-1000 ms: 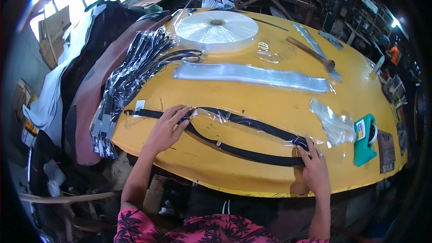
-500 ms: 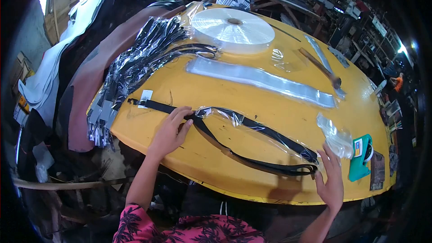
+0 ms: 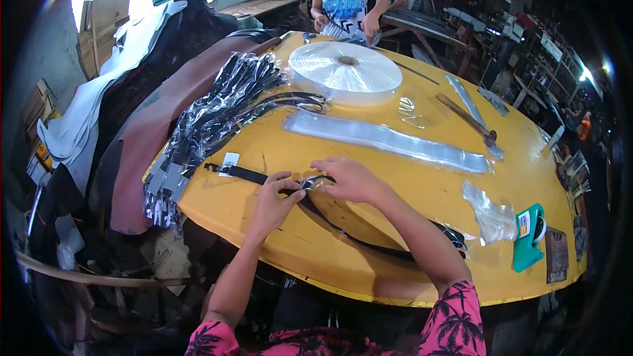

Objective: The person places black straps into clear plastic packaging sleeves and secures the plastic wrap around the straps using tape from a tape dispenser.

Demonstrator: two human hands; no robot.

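Note:
A long black strap [image 3: 247,174] lies looped across the yellow table, a white tag [image 3: 229,162] near its left end. Part of it runs inside a clear plastic sleeve [image 3: 316,183], whose open-looking end sits between my hands. My left hand [image 3: 273,206] is closed, thumb and fingers pinching the strap beside that end. Fingers of my right hand [image 3: 353,181] curl over the sleeve from the other side and grip its edge. My right forearm hides much of the strap's middle; its far right loop [image 3: 453,236] shows beyond the arm.
On the yellow table [image 3: 217,214] are a pile of plastic-wrapped black straps [image 3: 211,115], a large clear plastic roll [image 3: 330,69], flat sleeves [image 3: 386,140], a hammer [image 3: 465,118], crumpled plastic [image 3: 489,214] and a green tape dispenser [image 3: 527,237]. Another person [image 3: 346,3] stands across the table.
My right hand has moved left from the strap's right end to the sleeve's end beside my left hand. My left hand has shifted slightly and now pinches. The view has tilted upward.

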